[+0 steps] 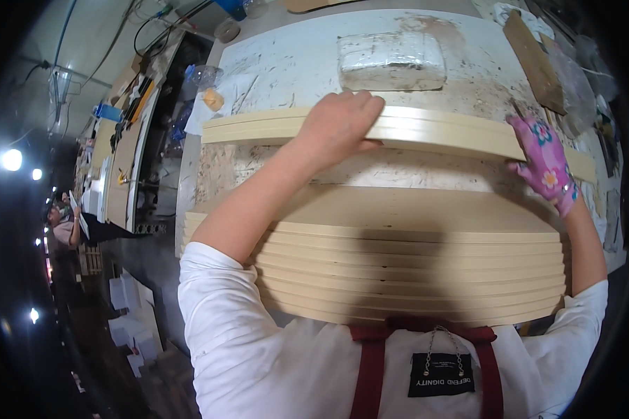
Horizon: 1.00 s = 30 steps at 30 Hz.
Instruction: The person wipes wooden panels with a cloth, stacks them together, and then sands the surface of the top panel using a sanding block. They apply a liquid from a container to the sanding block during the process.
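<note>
In the head view, we see the bare left hand [339,124] clasped over a long, narrow bundle of layered, pale cream strips [433,129], its fingers bent over the far edge and its thumb at the near side. The bundle runs crosswise under both hands, reaching well out to the left of the left hand and a little past the right one; we cannot tell whether it touches the table or is held just above it.

The right hand [545,157], in a pink fabric glove printed with flowers, closes on the bundle near its right end, fingers over the top and thumb at the near face.

On the body side of both hands we find a tall stack of flat, pale tan boards [405,209], partly in shadow. Just beyond the left hand, a white block wrapped in clear plastic [391,63] lies on the stained white tabletop [279,59]. To the left of that hand we notice a small yellow-orange lump [213,100] and a clear plastic bottle [204,75]. Beyond the right hand are a long brown cardboard piece [533,63] and, beside it, a crumpled clear plastic bag [573,87].
</note>
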Tool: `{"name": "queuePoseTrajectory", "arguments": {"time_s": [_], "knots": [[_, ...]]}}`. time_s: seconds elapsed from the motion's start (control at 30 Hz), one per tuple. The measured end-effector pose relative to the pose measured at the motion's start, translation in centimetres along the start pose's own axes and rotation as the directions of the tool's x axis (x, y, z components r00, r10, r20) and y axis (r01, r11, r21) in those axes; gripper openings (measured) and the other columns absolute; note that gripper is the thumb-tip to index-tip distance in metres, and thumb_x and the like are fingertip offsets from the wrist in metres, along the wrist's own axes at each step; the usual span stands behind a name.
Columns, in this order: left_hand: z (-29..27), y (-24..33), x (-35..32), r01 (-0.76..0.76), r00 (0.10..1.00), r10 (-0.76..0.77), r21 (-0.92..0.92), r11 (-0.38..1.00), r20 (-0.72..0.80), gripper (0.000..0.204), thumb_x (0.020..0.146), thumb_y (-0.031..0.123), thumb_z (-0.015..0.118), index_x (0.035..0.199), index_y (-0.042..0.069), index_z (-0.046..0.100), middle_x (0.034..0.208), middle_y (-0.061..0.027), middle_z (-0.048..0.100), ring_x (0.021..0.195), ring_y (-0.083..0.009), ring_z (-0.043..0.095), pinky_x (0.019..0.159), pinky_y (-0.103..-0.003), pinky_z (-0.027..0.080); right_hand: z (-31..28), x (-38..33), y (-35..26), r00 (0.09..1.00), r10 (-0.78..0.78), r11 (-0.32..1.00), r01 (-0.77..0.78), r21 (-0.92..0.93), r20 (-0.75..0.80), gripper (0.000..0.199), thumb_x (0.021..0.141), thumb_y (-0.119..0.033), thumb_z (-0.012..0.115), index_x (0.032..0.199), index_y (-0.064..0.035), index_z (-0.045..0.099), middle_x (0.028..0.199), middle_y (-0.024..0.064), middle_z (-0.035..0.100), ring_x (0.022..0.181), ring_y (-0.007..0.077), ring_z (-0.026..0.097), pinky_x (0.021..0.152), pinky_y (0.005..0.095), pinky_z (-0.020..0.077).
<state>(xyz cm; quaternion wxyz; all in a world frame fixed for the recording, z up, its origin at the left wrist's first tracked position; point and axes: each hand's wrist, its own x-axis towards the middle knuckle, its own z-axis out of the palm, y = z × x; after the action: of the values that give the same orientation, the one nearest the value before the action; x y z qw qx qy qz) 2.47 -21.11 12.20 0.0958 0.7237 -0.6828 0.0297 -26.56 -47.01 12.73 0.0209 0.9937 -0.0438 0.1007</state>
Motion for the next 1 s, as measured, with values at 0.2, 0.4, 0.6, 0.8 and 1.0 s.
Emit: {"name": "queuePoseTrajectory", "arguments": {"time_s": [0.2, 0.4, 0.6, 0.8, 1.0], "knots": [[0.3, 1.3, -1.0, 0.051, 0.999, -0.051, 0.000, 0.999, 0.007, 0.058, 0.065, 0.021, 0.081, 0.111, 0.006, 0.051, 0.099, -0.0126, 0.058, 0.092, -0.0340, 0.058, 0.076, -0.042, 0.047, 0.3, 0.0, 0.0, 0.997, -0.026, 1.000, 0.026, 0.003, 0.072, 0.072, 0.067, -0.018, 0.078, 0.130, -0.0053, 0.045, 0.109, 0.0146, 0.056, 0.102, 0.0339, 0.054, 0.089, 0.0416, 0.0417], [-0.6, 0.9, 1.3, 0.073, 0.996, -0.071, -0.037, 0.997, 0.061, 0.068, 0.065, 0.014, 0.079, 0.125, 0.006, 0.048, 0.107, -0.0145, 0.058, 0.097, -0.0340, 0.057, 0.082, -0.041, 0.047, 2.0, 1.0, 1.2, 0.998, 0.050, 0.999, -0.051, 0.003, 0.033, 0.076, 0.078, -0.052, 0.066, 0.136, -0.0092, 0.044, 0.115, 0.0139, 0.059, 0.105, 0.0326, 0.058, 0.094, 0.0463, 0.0397], [0.1, 3.1, 1.0, 0.197, 0.966, -0.196, 0.009, 0.980, 0.166, 0.064, 0.064, 0.013, 0.081, 0.119, 0.005, 0.050, 0.094, -0.0122, 0.057, 0.086, -0.0330, 0.057, 0.073, -0.041, 0.047, -1.5, 1.7, -0.1, 0.981, 0.095, 0.976, -0.126, 0.180, 0.169, 0.058, 0.080, -0.052, 0.065, 0.114, -0.0052, 0.058, 0.108, 0.0139, 0.064, 0.099, 0.0330, 0.063, 0.084, 0.0431, 0.0485], [1.4, 6.2, -0.9, -0.020, 0.996, 0.014, 0.078, 0.997, 0.084, 0.062, 0.059, 0.009, 0.079, 0.114, 0.005, 0.051, 0.095, -0.0098, 0.056, 0.088, -0.0292, 0.057, 0.073, -0.039, 0.045, -2.5, -2.1, 14.6, 0.451, 0.683, 0.674, -0.692, -0.257, 0.575, 0.089, 0.080, -0.079, 0.042, 0.127, -0.0045, 0.058, 0.117, 0.0161, 0.063, 0.109, 0.0300, 0.059, 0.095, 0.0400, 0.0436], [0.5, 6.4, -2.9, -0.048, 0.995, 0.044, 0.043, 0.998, 0.085, 0.063, 0.067, 0.030, 0.078, 0.119, 0.004, 0.052, 0.107, -0.0135, 0.057, 0.097, -0.0305, 0.057, 0.079, -0.038, 0.046, 2.9, -6.9, 16.1, 0.239, 0.322, 0.216, -0.961, 0.175, 0.916, 0.076, 0.084, -0.069, 0.052, 0.133, -0.0108, 0.054, 0.127, 0.0065, 0.060, 0.111, 0.0184, 0.058, 0.098, 0.0376, 0.0433]]}}
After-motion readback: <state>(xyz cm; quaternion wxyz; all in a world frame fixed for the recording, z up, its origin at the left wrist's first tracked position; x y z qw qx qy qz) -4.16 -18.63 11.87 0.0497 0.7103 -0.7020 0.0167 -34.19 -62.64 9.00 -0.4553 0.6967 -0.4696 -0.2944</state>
